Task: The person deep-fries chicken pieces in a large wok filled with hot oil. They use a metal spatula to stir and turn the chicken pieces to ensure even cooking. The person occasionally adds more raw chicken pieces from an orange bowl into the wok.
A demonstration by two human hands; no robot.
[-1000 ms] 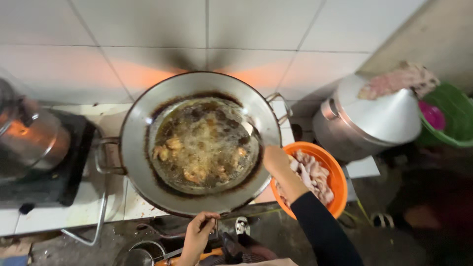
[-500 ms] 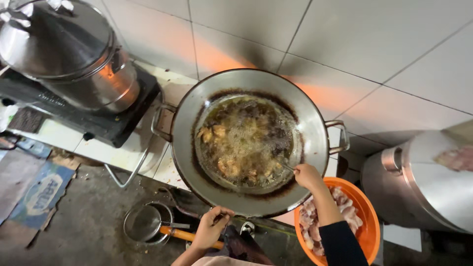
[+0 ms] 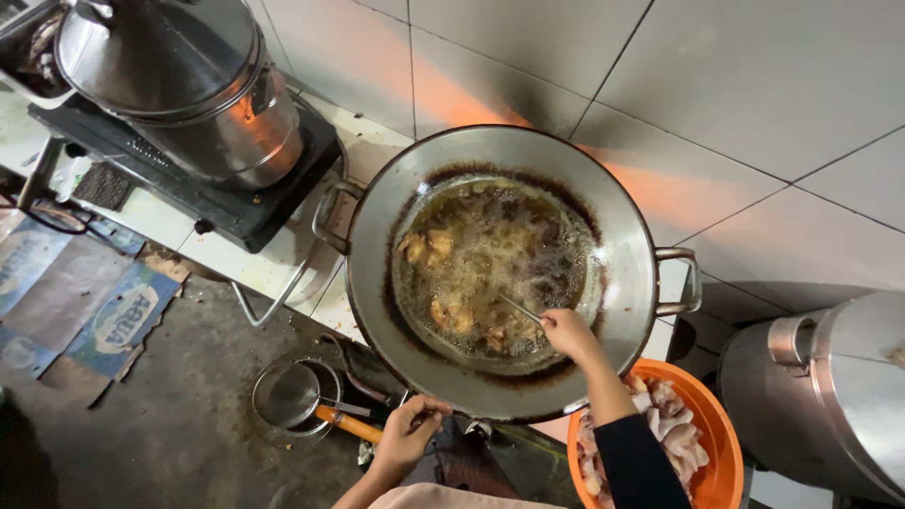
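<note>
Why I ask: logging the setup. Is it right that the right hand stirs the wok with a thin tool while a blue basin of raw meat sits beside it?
Not quite. In the head view, the basin is orange, not blue. The right hand does stir the wok with a thin tool.

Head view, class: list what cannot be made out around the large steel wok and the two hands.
- Thin metal utensil in the right hand: its working end is sunk in the bubbling oil.
- Left hand: curled fingers hide what they touch under the large steel wok.
- Orange plastic basin of raw meat pieces: partly covered by the dark sleeve, cut by the bottom edge.
</note>
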